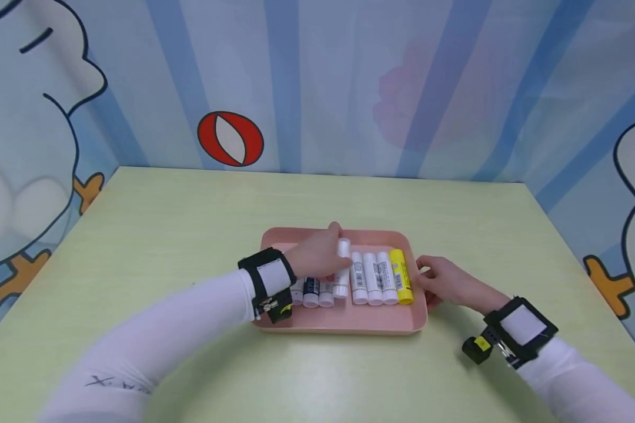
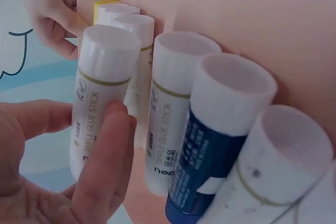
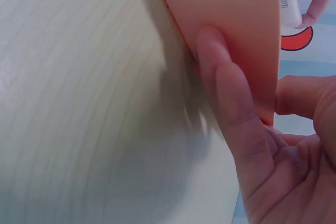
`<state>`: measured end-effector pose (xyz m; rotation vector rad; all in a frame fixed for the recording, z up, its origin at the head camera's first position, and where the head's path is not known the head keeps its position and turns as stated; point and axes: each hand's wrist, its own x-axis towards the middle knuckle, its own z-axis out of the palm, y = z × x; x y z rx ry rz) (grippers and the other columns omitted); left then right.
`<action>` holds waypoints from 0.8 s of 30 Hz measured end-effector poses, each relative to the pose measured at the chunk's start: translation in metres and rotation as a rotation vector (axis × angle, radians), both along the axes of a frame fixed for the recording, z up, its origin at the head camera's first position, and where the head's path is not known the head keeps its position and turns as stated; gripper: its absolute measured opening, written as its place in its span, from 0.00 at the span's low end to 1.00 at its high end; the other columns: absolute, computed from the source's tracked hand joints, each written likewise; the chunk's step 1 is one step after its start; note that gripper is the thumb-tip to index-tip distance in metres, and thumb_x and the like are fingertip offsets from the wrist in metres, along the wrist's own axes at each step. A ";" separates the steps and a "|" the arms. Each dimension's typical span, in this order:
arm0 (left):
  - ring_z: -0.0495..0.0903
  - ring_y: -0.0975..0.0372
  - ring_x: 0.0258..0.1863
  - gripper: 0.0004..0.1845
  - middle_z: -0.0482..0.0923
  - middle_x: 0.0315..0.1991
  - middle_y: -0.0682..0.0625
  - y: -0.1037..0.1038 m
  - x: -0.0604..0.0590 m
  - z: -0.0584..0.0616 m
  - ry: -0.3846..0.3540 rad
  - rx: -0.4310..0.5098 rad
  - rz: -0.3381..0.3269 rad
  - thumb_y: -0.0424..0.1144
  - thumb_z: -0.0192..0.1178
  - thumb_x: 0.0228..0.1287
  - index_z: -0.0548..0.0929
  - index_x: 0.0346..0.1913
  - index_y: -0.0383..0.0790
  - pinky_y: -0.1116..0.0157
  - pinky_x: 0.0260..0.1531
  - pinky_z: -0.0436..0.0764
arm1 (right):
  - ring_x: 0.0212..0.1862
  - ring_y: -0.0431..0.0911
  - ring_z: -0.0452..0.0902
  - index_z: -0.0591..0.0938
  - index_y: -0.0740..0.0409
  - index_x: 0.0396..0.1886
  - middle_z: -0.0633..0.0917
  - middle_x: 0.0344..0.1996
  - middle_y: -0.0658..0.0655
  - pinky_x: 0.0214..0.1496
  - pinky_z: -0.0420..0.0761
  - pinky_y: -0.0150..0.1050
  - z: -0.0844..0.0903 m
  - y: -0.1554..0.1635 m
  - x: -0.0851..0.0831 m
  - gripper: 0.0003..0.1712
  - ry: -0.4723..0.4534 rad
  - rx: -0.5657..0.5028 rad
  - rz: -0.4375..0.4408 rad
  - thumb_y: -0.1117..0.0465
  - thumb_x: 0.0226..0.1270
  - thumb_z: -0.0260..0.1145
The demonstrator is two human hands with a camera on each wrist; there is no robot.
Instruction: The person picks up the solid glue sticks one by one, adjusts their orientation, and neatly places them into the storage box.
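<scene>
My left hand [image 1: 319,252] pinches a white glue stick [image 2: 105,61] between thumb and fingers, over the pink tray [image 1: 344,322]. In the left wrist view the stick stands higher than its neighbours, its printed label facing the camera. To its right in the head view lie more white glue sticks [image 1: 373,279] and a yellow one [image 1: 401,277]. On its other side, partly under my left hand, are white sticks and a dark blue one [image 2: 210,145]. My right hand [image 1: 447,282] grips the tray's right side, fingers against the outer wall and thumb at the rim.
The tray sits on a pale wood-grain table [image 1: 190,211]. Behind the table and along both sides stands a striped blue backdrop [image 1: 328,88] with cartoon drawings.
</scene>
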<state>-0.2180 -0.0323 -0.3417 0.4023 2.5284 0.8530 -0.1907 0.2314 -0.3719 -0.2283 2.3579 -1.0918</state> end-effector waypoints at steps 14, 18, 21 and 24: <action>0.77 0.63 0.21 0.39 0.78 0.27 0.47 0.032 -0.001 -0.004 0.202 -0.273 -0.103 0.42 0.62 0.65 0.56 0.71 0.26 0.69 0.23 0.73 | 0.25 0.48 0.79 0.68 0.71 0.49 0.83 0.32 0.59 0.29 0.83 0.42 -0.001 0.003 0.003 0.11 0.009 -0.014 0.006 0.66 0.74 0.53; 0.77 0.63 0.23 0.36 0.80 0.31 0.46 0.032 0.000 -0.006 0.244 -0.296 -0.138 0.41 0.61 0.66 0.60 0.69 0.24 0.69 0.26 0.73 | 0.25 0.48 0.80 0.68 0.71 0.49 0.83 0.32 0.59 0.29 0.83 0.42 -0.001 0.003 0.002 0.11 0.012 -0.015 0.008 0.66 0.74 0.53; 0.74 0.62 0.22 0.23 0.78 0.28 0.47 0.030 -0.002 -0.009 0.265 -0.298 -0.164 0.40 0.60 0.67 0.73 0.58 0.26 0.68 0.25 0.71 | 0.25 0.48 0.80 0.68 0.71 0.49 0.83 0.33 0.60 0.29 0.83 0.41 0.000 0.003 0.002 0.11 0.008 -0.013 0.004 0.66 0.74 0.53; 0.71 0.61 0.20 0.09 0.73 0.23 0.49 0.029 -0.004 -0.013 0.269 -0.276 -0.173 0.37 0.60 0.67 0.80 0.40 0.32 0.68 0.23 0.68 | 0.25 0.48 0.80 0.68 0.71 0.49 0.83 0.33 0.60 0.29 0.83 0.41 0.000 0.003 0.002 0.11 0.006 -0.011 0.006 0.66 0.74 0.52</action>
